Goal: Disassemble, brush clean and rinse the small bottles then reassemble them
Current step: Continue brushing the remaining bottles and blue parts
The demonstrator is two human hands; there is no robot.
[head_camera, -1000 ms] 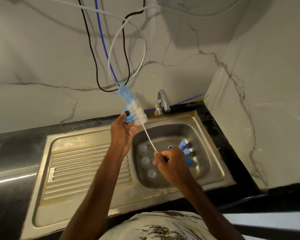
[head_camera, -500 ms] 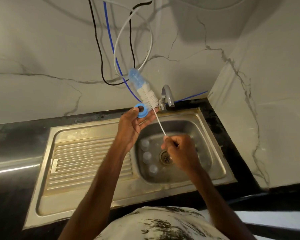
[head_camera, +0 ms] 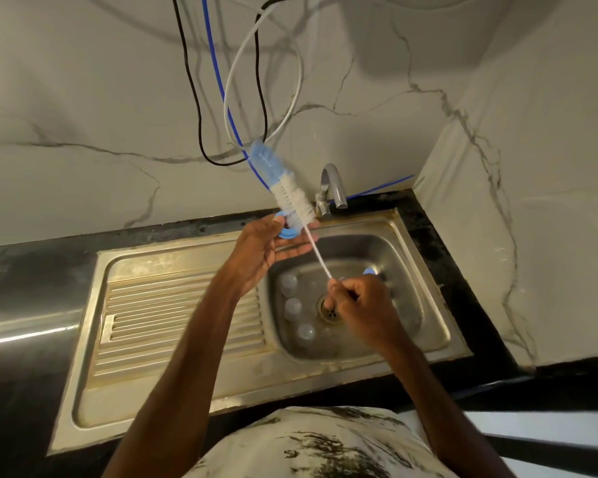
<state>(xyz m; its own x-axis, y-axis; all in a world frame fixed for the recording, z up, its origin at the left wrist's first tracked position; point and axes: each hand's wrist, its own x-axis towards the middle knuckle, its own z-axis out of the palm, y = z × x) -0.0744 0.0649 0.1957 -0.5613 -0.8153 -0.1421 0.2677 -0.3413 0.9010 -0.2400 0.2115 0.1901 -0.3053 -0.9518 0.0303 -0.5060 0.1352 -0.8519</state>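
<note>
My left hand point(head_camera: 263, 248) holds a small blue bottle cap point(head_camera: 286, 230) between thumb and fingers, raised over the sink's back edge. My right hand point(head_camera: 358, 305) grips the thin white wire handle of a bottle brush point(head_camera: 290, 196). The brush's white and blue bristles slant up to the left, touching the cap. Three clear small bottles point(head_camera: 293, 308) stand upright in the basin's left part. Another blue cap point(head_camera: 370, 271) peeks out behind my right hand.
The steel sink point(head_camera: 425, 326) has a ribbed drainboard point(head_camera: 173, 312) on its left and a drain point(head_camera: 328, 310) in the middle. A tap point(head_camera: 330, 189) stands at the back rim. Black, blue and white cables point(head_camera: 228, 108) hang on the marble wall. A wall corner closes the right side.
The brush and my right hand have shifted slightly while the bristles stay against the cap in my left hand. The camera view has drifted, uncovering the drain.
</note>
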